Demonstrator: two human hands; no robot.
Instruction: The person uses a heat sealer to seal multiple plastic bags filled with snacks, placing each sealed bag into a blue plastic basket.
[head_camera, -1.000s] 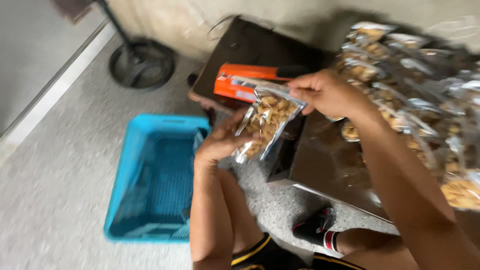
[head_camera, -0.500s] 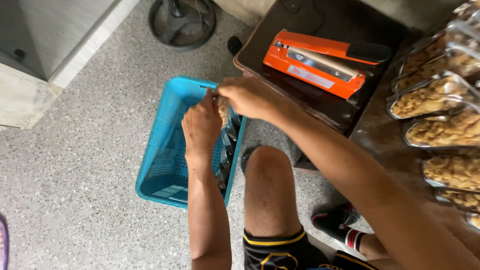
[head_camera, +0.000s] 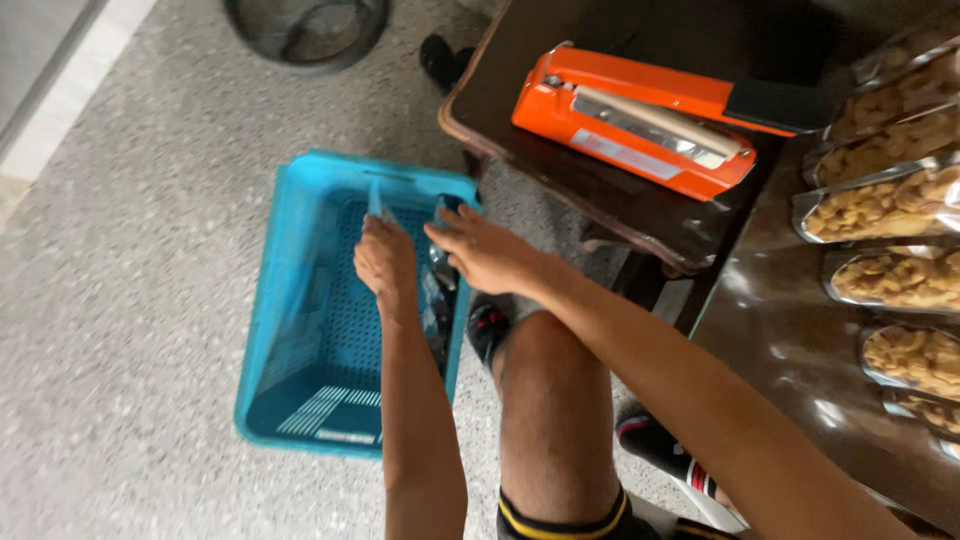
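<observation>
Reaching down into the blue basket (head_camera: 300, 330), both hands are now lowering the clear bag of nuts (head_camera: 437, 290) that was up by the orange sealer (head_camera: 640, 130) a moment ago. The left hand (head_camera: 383, 262) is pinching the bag's top edge with its fingers (head_camera: 376, 222) curled close, and the right hand (head_camera: 485, 252) is gripping the same bag just beside them. The bag is sitting under the fingers, against the basket's near wall, so it looks almost put away.
</observation>
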